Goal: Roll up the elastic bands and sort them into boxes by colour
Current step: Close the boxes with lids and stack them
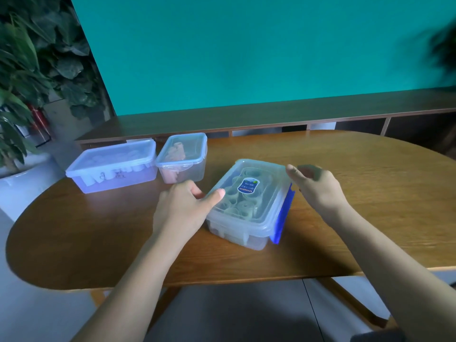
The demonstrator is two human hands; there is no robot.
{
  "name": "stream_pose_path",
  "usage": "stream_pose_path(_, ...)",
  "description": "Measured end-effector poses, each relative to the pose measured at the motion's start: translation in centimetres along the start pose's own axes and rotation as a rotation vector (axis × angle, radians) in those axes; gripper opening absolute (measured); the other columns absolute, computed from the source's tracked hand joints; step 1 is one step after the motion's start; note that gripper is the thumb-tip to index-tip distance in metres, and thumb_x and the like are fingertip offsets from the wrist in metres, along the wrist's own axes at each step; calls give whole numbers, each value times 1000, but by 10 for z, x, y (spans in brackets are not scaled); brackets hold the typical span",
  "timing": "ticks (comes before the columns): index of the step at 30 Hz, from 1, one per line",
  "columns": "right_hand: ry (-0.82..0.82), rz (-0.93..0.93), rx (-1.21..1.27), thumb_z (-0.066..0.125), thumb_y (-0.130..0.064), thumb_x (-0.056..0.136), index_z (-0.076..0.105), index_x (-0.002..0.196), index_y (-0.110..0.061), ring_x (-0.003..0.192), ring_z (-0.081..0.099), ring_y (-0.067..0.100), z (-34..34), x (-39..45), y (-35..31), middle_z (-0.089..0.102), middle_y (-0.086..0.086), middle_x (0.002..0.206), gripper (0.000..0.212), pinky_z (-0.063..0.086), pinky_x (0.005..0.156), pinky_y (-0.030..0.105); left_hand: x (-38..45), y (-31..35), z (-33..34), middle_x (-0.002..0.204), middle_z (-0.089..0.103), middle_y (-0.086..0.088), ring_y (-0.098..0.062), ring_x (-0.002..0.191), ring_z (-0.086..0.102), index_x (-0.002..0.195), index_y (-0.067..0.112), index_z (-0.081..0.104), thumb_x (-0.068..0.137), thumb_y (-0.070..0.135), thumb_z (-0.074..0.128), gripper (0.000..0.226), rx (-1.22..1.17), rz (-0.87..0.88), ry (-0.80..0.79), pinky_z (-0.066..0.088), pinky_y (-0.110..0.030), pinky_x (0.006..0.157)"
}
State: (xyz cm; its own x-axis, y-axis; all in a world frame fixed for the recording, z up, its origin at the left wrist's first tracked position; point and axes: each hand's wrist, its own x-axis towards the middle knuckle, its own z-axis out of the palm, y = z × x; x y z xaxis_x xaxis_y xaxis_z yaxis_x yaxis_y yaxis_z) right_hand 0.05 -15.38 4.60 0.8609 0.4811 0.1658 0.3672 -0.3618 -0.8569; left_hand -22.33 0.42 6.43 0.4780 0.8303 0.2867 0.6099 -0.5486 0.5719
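A clear plastic box (237, 233) with a lid and a blue side clasp sits mid-table, holding several rolled green bands (243, 206). My left hand (183, 204) is at its left edge, thumb lying on the lid and fingers curled at the side. My right hand (318, 187) is blurred at the lid's far right corner, thumb beside the rim; the blur hides whether it touches. Two more lidded boxes stand at the back left: a large one (112, 166) with white rolls and a smaller one (182, 157) with pink rolls.
The wooden table (357, 193) has a rounded left end and its front edge runs close to me. A low shelf runs behind it under a teal wall. Potted plants (29, 77) stand at the far left.
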Motion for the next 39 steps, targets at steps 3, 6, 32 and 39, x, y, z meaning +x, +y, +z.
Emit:
stream_pose_path(3, -48, 91, -1, 62, -70, 84, 50, 142, -12, 110, 64, 28, 1, -13, 10, 63, 7, 127, 83, 52, 94, 41, -12, 9, 3, 56, 62, 6, -18, 67, 63, 59, 17, 54, 73, 76, 64, 62, -34, -24, 6, 56, -40, 65)
stream_pose_path(6, -137, 233, 207, 68, -66, 83, 51, 139, -5, 95, 69, 22, -2, -23, 11, 68, 11, 117, 84, 59, 73, 35, -22, 16, 11, 48, 61, 2, -20, 55, 65, 57, 9, 51, 69, 81, 60, 73, -85, -56, -46, 59, -42, 57)
stream_pose_path(32, -100, -32, 112, 62, -41, 87, 64, 80, -9, 64, 46, 20, 2, -53, -9, 56, 1, 67, 33, 38, 59, 32, -39, 28, 37, 121, 69, 17, 6, 104, 63, 135, 29, 59, 88, 34, 73, 49, -596, -86, 57, 48, -14, 92)
stream_pose_path(39, -92, -98, -32, 53, -25, 95, 41, 67, -12, 60, 32, 20, 2, -54, -16, 41, 1, 60, 34, 29, 52, 31, -32, 29, 38, 118, 70, 14, -4, 105, 65, 139, 33, 56, 94, 31, 65, 45, -462, -18, 34, 51, -31, 101)
